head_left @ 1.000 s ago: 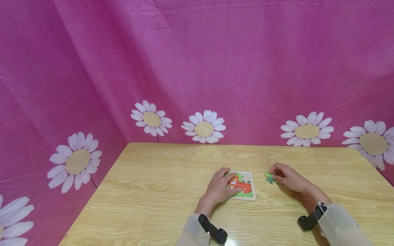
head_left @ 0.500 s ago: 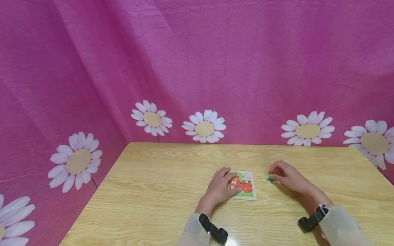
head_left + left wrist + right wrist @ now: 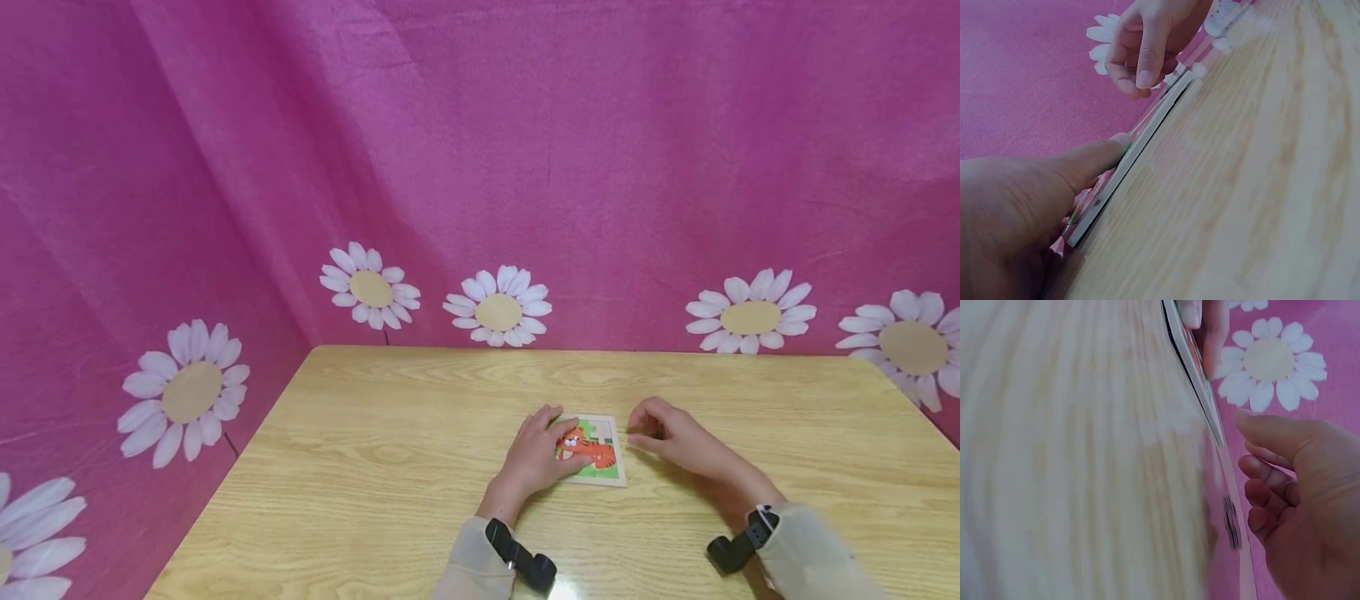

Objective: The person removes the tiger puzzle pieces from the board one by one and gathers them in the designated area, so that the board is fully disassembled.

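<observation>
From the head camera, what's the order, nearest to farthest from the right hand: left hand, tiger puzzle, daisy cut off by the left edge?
1. Tiger puzzle: just left of the right hand.
2. Left hand: on the puzzle's left part.
3. Cut-off daisy: on the pink curtain, far left.

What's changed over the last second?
The right hand has moved left, closer to the puzzle. The green piece seen at it earlier no longer shows in the head view; I can't tell whether it is held. The left hand stays on the puzzle, which hasn't visibly moved.
</observation>
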`<state>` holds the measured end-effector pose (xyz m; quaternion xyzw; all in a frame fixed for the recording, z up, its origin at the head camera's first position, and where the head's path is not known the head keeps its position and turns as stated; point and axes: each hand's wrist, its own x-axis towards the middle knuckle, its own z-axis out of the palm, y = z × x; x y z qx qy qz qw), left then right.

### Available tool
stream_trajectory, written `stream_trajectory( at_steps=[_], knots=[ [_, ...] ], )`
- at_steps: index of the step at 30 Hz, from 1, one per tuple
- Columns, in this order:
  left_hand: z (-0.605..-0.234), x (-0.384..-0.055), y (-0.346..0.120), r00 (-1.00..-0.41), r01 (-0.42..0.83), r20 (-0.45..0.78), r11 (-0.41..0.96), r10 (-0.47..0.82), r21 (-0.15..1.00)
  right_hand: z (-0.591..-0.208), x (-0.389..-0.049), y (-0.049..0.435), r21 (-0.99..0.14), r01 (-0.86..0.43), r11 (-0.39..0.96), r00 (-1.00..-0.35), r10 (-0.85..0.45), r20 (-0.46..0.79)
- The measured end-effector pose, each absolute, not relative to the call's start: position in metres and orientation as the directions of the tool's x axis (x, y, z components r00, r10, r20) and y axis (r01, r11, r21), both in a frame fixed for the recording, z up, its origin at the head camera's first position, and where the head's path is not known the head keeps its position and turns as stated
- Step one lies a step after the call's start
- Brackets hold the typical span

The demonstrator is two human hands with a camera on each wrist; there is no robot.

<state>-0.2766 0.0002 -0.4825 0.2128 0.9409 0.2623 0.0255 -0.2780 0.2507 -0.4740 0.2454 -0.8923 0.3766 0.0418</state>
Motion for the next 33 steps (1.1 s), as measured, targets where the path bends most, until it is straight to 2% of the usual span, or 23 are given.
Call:
stream_trajectory(
  at_steps=[7, 17, 33],
  knots=[
    [-0.483, -0.277, 0.000, -0.907, 0.390, 0.058, 0.777, 0.418, 0.495, -0.476, -0.278, 0.237, -0.664, -0.457, 0.593, -0.876, -0.430, 0.218],
    [-0.485, -0.279, -0.001, -0.900, 0.410, 0.075, 0.775, 0.429, 0.482, -0.474, -0.278, 0.222, -0.662, -0.491, 0.566, -0.842, -0.503, 0.195],
    [-0.483, -0.277, -0.001, -0.895, 0.415, 0.063, 0.776, 0.441, 0.474, -0.466, -0.280, 0.214, -0.672, -0.469, 0.573, -0.815, -0.574, 0.080]
  ],
)
